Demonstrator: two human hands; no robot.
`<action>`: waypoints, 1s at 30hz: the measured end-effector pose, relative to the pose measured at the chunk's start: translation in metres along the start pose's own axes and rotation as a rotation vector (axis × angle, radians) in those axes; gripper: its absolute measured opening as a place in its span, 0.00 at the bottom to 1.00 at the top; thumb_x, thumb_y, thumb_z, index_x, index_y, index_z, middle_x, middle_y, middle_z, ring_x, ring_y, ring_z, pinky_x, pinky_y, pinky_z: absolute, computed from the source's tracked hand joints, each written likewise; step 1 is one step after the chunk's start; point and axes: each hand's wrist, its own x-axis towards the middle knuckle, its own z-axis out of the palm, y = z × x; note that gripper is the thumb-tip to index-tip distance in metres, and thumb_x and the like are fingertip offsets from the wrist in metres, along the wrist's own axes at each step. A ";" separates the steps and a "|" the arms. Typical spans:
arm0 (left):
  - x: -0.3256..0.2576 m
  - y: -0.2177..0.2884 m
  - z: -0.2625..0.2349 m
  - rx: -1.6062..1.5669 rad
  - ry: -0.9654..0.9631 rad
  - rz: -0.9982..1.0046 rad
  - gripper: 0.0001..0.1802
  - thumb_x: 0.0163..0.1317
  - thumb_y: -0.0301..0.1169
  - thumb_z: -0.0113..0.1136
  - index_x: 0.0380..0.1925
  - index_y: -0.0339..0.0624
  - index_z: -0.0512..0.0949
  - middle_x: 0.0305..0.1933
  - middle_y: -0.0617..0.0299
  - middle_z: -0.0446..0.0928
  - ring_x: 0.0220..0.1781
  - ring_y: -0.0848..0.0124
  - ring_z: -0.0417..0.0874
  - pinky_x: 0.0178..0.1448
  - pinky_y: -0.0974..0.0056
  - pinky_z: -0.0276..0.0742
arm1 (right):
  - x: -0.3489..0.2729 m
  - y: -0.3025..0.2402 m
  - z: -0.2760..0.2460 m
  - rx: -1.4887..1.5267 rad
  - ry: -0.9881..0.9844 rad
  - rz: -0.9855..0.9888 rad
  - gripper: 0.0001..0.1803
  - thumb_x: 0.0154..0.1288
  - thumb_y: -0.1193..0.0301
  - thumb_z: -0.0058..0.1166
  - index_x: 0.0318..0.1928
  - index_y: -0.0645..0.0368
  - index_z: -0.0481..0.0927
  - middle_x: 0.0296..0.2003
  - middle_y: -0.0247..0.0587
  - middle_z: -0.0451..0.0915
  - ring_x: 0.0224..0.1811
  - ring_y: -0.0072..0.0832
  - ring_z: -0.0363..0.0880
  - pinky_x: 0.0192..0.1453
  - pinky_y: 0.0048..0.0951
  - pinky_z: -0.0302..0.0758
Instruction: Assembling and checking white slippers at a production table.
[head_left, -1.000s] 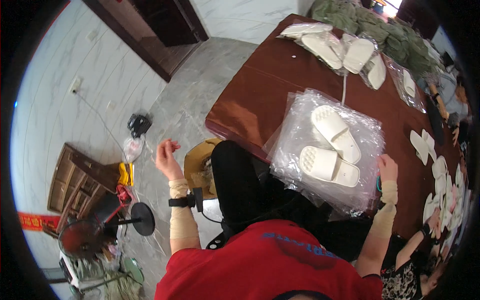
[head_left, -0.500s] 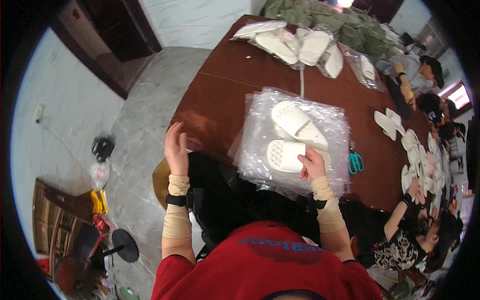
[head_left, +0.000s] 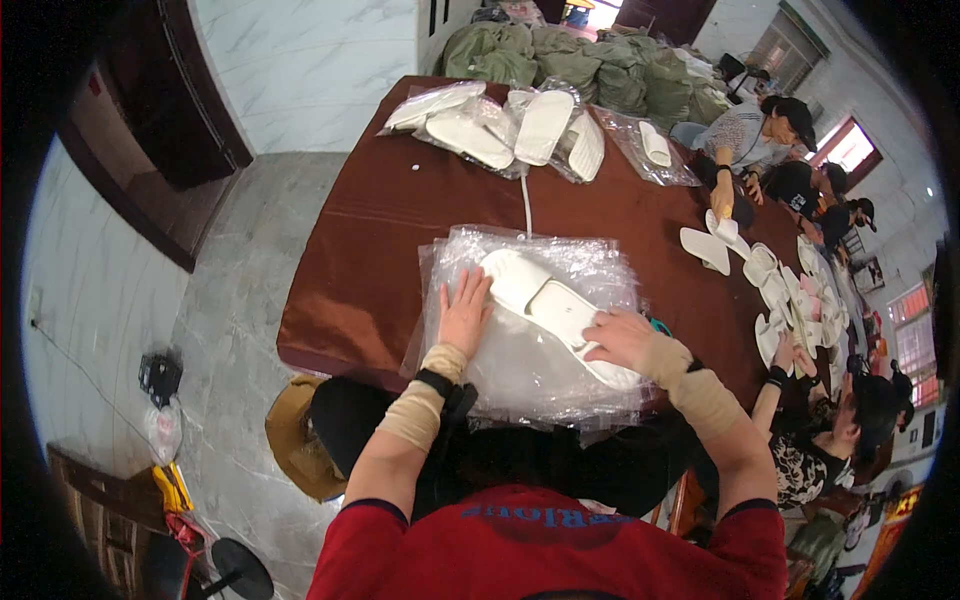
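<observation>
White slippers [head_left: 560, 308] lie slantwise on a stack of clear plastic bags [head_left: 520, 370]. A patterned strap end points to the far left, and a heel end lies near my right wrist. They overlap so closely that I cannot tell where one stops and the other starts. My left hand [head_left: 465, 312] rests on the bags, fingers spread, its fingertips beside the strap end. On the near right side, my right hand [head_left: 618, 338] bends its fingers over the slipper's sole. Part of a teal scissor handle [head_left: 660, 327] peeks out beyond that hand.
The brown-covered table [head_left: 340, 260] carries bagged slippers [head_left: 470, 135] at its far side. A heap of loose slippers [head_left: 790, 295] sits at the right, where co-workers' hands reach in. Green sacks [head_left: 600, 70] stand behind. A cardboard box [head_left: 295, 440] is by the near left corner.
The two slippers, apart side by side before, now lie together. My left hand has come from the table's edge onto the bags. The view has shifted.
</observation>
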 end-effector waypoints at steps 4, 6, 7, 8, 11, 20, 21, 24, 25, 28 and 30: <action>-0.001 -0.001 0.001 0.040 -0.054 0.052 0.29 0.61 0.30 0.55 0.64 0.45 0.63 0.73 0.61 0.56 0.76 0.62 0.50 0.75 0.40 0.40 | 0.071 0.004 0.031 0.062 0.380 -0.191 0.13 0.56 0.60 0.60 0.39 0.52 0.79 0.39 0.40 0.74 0.46 0.40 0.71 0.49 0.38 0.70; -0.001 -0.002 0.003 0.000 -0.042 0.040 0.30 0.60 0.29 0.55 0.64 0.44 0.62 0.73 0.60 0.55 0.76 0.61 0.50 0.75 0.40 0.40 | 0.091 0.002 0.035 0.106 0.315 -0.089 0.14 0.56 0.60 0.60 0.40 0.52 0.79 0.39 0.39 0.75 0.46 0.39 0.72 0.50 0.38 0.70; -0.002 -0.006 0.001 -0.026 -0.034 0.001 0.31 0.60 0.28 0.55 0.65 0.43 0.62 0.73 0.59 0.55 0.76 0.61 0.51 0.75 0.41 0.40 | 0.092 0.005 0.031 0.100 0.333 -0.085 0.14 0.56 0.60 0.60 0.40 0.52 0.79 0.39 0.39 0.75 0.46 0.39 0.72 0.50 0.38 0.70; -0.004 -0.003 -0.002 -0.029 -0.023 -0.003 0.33 0.60 0.28 0.56 0.66 0.43 0.60 0.73 0.56 0.54 0.76 0.61 0.52 0.75 0.41 0.41 | 0.084 0.008 0.029 0.184 0.361 -0.043 0.14 0.57 0.60 0.59 0.41 0.51 0.79 0.41 0.40 0.74 0.49 0.39 0.71 0.52 0.37 0.70; -0.004 -0.001 -0.010 -0.139 0.066 -0.029 0.33 0.60 0.29 0.56 0.66 0.43 0.59 0.73 0.55 0.53 0.76 0.61 0.52 0.75 0.41 0.42 | 0.048 0.033 0.007 0.339 0.448 0.079 0.15 0.59 0.59 0.58 0.44 0.51 0.80 0.42 0.42 0.75 0.48 0.41 0.72 0.53 0.39 0.70; 0.002 0.002 -0.011 -0.038 0.005 -0.010 0.30 0.59 0.30 0.57 0.63 0.42 0.64 0.72 0.52 0.55 0.75 0.56 0.52 0.74 0.41 0.43 | -0.002 0.192 -0.034 -0.265 0.353 0.731 0.11 0.63 0.61 0.51 0.41 0.52 0.75 0.42 0.44 0.75 0.43 0.44 0.78 0.43 0.45 0.75; 0.005 0.003 -0.012 -0.041 0.005 -0.003 0.29 0.59 0.30 0.57 0.62 0.42 0.65 0.72 0.52 0.56 0.75 0.56 0.52 0.74 0.40 0.42 | 0.019 0.206 -0.034 -0.290 0.387 0.651 0.10 0.63 0.62 0.51 0.42 0.52 0.75 0.43 0.44 0.75 0.44 0.45 0.78 0.45 0.44 0.76; 0.003 0.001 -0.018 -0.045 -0.004 -0.035 0.28 0.59 0.30 0.57 0.61 0.44 0.67 0.72 0.54 0.56 0.75 0.57 0.54 0.75 0.41 0.43 | 0.129 0.195 -0.039 -0.192 0.505 0.437 0.13 0.64 0.66 0.49 0.48 0.53 0.75 0.52 0.46 0.73 0.49 0.44 0.77 0.49 0.42 0.76; 0.007 0.003 -0.017 -0.045 -0.005 -0.037 0.28 0.59 0.30 0.57 0.61 0.44 0.67 0.72 0.54 0.56 0.75 0.57 0.54 0.75 0.41 0.43 | 0.163 0.197 -0.033 -0.172 0.592 0.339 0.14 0.64 0.67 0.48 0.49 0.54 0.75 0.56 0.47 0.72 0.50 0.44 0.77 0.51 0.41 0.76; 0.004 0.001 -0.017 -0.021 -0.023 -0.060 0.27 0.58 0.30 0.57 0.60 0.43 0.68 0.71 0.53 0.57 0.75 0.57 0.55 0.74 0.41 0.43 | 0.265 0.158 -0.030 -0.091 0.562 0.248 0.19 0.62 0.72 0.48 0.55 0.55 0.72 0.63 0.50 0.66 0.50 0.47 0.77 0.52 0.43 0.76; 0.003 0.001 -0.015 -0.038 -0.023 -0.052 0.26 0.58 0.30 0.57 0.59 0.44 0.69 0.71 0.53 0.58 0.74 0.57 0.55 0.74 0.41 0.43 | 0.302 0.146 -0.027 -0.026 0.604 0.275 0.23 0.61 0.75 0.47 0.59 0.54 0.69 0.64 0.50 0.65 0.50 0.48 0.77 0.52 0.44 0.76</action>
